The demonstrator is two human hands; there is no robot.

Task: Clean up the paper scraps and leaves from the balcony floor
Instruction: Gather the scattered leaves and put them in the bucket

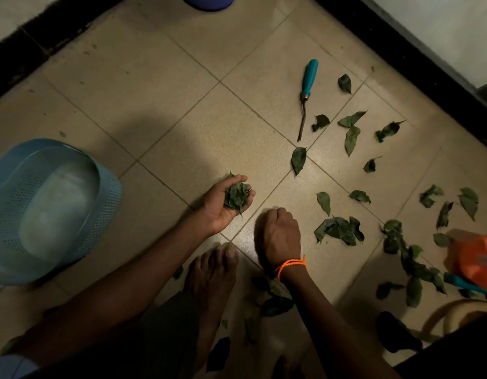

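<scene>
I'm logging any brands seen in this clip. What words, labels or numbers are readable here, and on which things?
None can be read.
Orange bag: a small grey patch, too blurred to read.
Blue basket: no lettering shows.
Tool with the teal handle: no lettering shows.

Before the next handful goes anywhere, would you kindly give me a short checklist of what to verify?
1. Left hand holds its bunch of leaves securely: ok.
2. Right hand grips something: cannot tell, fingers curled under.
3. Blue basket near the left arm, opening unobstructed: ok.
4. Floor free of leaves: not ok, many lie to the right.
5. Teal-handled tool clear of both hands: ok.
6. Paper scraps located: cannot tell.
</scene>
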